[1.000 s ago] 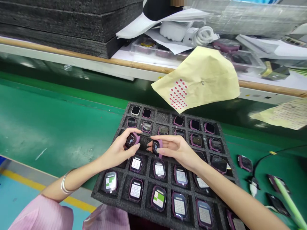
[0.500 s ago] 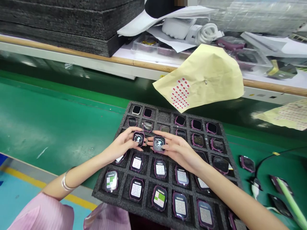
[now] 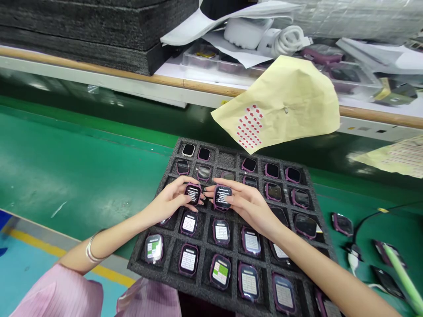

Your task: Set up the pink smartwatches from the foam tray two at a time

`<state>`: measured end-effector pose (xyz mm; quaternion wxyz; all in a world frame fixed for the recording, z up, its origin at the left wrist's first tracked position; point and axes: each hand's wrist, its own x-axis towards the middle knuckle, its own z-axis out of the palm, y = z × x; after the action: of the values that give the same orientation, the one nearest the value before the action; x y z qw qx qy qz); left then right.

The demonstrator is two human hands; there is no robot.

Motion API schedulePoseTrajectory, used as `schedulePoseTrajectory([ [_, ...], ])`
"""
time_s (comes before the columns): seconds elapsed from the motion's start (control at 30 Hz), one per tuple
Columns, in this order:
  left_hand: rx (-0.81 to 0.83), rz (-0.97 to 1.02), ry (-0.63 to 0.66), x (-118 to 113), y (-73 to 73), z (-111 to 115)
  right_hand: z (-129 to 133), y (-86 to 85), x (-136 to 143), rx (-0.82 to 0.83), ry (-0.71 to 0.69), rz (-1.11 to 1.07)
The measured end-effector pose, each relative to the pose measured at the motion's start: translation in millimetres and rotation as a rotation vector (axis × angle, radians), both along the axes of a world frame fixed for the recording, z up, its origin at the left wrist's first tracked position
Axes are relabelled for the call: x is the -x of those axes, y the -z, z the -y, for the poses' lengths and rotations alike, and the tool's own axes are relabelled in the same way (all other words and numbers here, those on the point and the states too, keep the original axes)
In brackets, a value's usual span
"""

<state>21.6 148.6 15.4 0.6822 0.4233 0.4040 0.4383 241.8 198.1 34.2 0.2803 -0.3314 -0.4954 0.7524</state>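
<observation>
A wide stretch of green surface (image 3: 66,163) runs off to the left of the black foam tray (image 3: 226,159). The tray's near edge is close to my lap, and its far edge sits below the wooden edge of the shelf (image 3: 122,81). My hands are over the middle of the tray, with a small gap between the two watches.

A yellow sheet (image 3: 291,97) hangs down from the shelf, just behind the far side of the tray, so it is in the way there. Up on the shelf are a pile of black foam (image 3: 72,31) and a white cord (image 3: 289,42). On the right, a loose watch (image 3: 343,224), a black cable (image 3: 358,224) and a light green stick (image 3: 401,270) crowd the surface. More watches sit in the tray's little boxes all around.

My left hand (image 3: 175,193) has its fingers pinched on the left watch (image 3: 194,190), with the thumb on its screen. My right hand (image 3: 247,202) has its fingers pinched on the right watch (image 3: 221,192), with its thumb on the screen too. Both screens face up at me and show white words on black. The long way of each watch goes from near me to away, and the left one leans a bit.
</observation>
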Motion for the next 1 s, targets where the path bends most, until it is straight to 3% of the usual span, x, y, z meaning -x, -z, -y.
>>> schedulePoseTrajectory([
  [0.3, -0.024, -0.010, 0.010, 0, 0.1, 1, 4, 1.2, 0, -0.150, 0.012, 0.071],
  [0.53, -0.032, 0.030, 0.008, 0, -3.8, 0, 2, -3.3, -3, -0.143, -0.062, -0.027],
  [0.73, -0.016, 0.038, 0.011, -1, -4.4, 1, -1, 5.4, -4, -0.221, -0.108, 0.005],
  [0.83, -0.022, 0.040, -0.004, -1, -3.7, 1, -4, 13.1, -2, -0.388, -0.103, 0.118],
  [1.0, -0.048, 0.035, -0.043, 1, -6.5, 0, -11, 28.1, 10, -0.956, -0.089, 0.365],
])
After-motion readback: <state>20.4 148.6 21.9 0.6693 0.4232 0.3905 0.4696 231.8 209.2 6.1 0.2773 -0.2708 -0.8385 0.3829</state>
